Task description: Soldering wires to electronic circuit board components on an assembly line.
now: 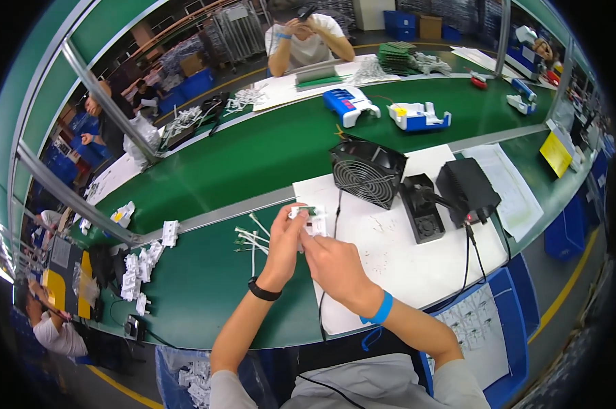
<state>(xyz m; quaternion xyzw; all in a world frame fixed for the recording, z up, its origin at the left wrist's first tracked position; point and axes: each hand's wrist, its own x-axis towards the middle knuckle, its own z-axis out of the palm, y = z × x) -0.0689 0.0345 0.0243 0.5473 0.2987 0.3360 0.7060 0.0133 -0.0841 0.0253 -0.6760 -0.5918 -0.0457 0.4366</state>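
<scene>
Both my hands meet at the left edge of a white work sheet [396, 273]. In the fingers of my left hand [282, 245] is a small white plastic housing [319, 223] with a strip of green circuit board in it. My right hand [340, 264] presses its closed fingers against the near side of this housing; whether they pinch a smaller part is hidden. White wires with green ends [252, 238] lie on the green bench just left of my left hand. A black fan with a round grille [366, 180] stands beyond my right hand.
Right of the fan are a soldering iron stand [422, 208] and a black power box [467, 189] with cables. White plastic parts [139, 269] are heaped at left. Blue-and-white housings [349, 105] sit on the green belt [253, 150]. A blue bin [509, 327] is below right. Other people work across the belt.
</scene>
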